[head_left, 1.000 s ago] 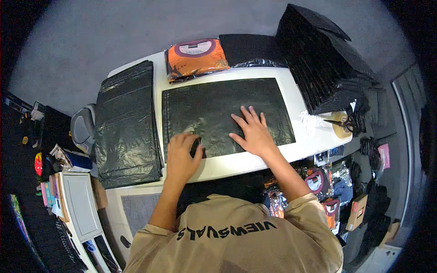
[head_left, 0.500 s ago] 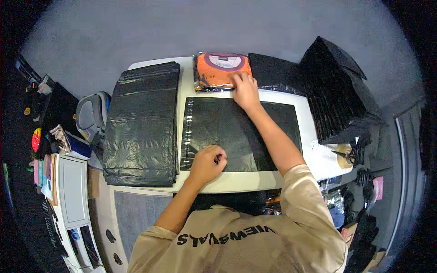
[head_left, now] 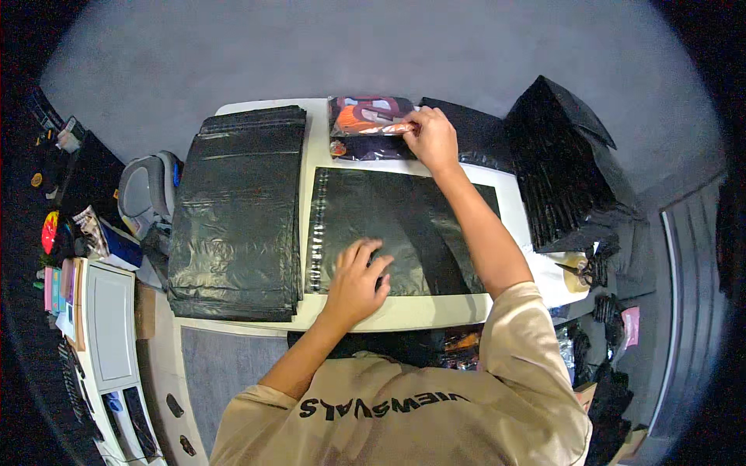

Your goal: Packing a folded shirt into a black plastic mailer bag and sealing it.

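At the far middle of the table, my right hand [head_left: 435, 140] is closed on the near right edge of an orange shirt folded in a clear plastic bag [head_left: 365, 118]. That edge is tilted up. Beneath it shows another packaged garment [head_left: 373, 147], dark with a small orange patch. My left hand [head_left: 359, 281], fingers spread, is over the left part of a flat black plastic mailing bag [head_left: 404, 213] and holds nothing. Whether its fingertips touch the bag cannot be told.
A thick stack of black plastic bags [head_left: 237, 210] covers the left of the white table [head_left: 458, 309]. Black sheets [head_left: 470, 132] lie at the far right beside a tall pile of black bags [head_left: 556, 171]. A tape roll [head_left: 575, 276] sits at the right edge. White cabinet [head_left: 113, 326] at left.
My right hand has gripped the bagged orange shirt and raised its near edge, uncovering the dark package below. My left hand's curled fingers have spread apart.
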`<state>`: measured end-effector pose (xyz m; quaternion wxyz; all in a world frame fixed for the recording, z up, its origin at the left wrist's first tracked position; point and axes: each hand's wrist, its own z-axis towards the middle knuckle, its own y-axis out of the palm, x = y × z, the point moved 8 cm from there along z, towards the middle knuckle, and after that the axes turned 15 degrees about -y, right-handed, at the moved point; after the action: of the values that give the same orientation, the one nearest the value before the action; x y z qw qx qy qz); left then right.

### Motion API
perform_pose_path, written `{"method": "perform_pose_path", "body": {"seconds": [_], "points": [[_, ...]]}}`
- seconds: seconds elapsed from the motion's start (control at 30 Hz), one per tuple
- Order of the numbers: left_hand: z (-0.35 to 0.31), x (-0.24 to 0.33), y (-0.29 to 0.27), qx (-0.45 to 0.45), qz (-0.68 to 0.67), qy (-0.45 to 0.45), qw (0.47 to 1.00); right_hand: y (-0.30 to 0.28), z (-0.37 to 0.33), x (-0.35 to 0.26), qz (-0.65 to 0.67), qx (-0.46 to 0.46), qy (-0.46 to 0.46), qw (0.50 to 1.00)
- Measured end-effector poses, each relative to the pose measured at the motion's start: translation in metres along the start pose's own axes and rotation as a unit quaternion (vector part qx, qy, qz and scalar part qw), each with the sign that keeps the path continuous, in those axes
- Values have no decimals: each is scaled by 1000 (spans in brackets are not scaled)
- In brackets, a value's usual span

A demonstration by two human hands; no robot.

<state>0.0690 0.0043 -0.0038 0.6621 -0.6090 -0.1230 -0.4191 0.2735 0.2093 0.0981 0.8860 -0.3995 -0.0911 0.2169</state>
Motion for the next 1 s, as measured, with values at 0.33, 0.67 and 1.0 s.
{"method": "perform_pose_path", "body": {"seconds": [0.33,0.67,1.0], "points": [[-9,26,56,-55,182,5,982,-96,-33,-22,32,59,24,997],[-56,23,-5,-79,-71,-66,992,-120,-195,-130,126,15,68,990],[-53,47,-52,36,-108,49,992,-128,-250,-165,200,-209,73,954]]}}
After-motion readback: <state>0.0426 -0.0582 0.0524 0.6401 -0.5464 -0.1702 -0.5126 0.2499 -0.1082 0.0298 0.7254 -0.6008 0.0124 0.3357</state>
